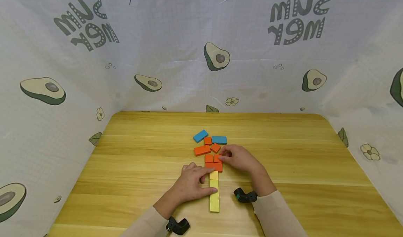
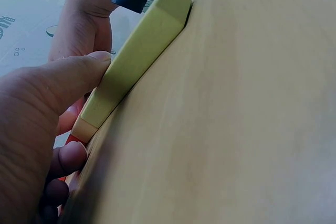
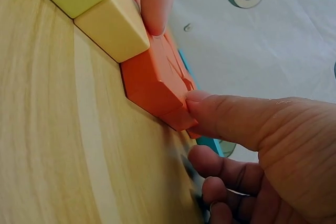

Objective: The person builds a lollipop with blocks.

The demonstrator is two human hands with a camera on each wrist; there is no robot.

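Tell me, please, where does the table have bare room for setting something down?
Bare patches of table lie between the left hand and the left edge, between the right hand and the right edge, and between the blue blocks and the far edge. The middle is crowded, with orange blocks, the long yellow block and both hands.

The long block is showing pale yellow-green, and the short yellow block is looking creamy. The red-orange blocks are shining brightly, and the blue blocks are looking plain blue. The counter is showing yellow-brown wood with light and dark stripes. The white cloth is showing pictures: avocados are wearing green skins, creamy insides and grey middles, flowers are looking cream, leaves are looking green, and grey letters are carrying pale dots. The sleeves are looking beige, the wrist cameras black.
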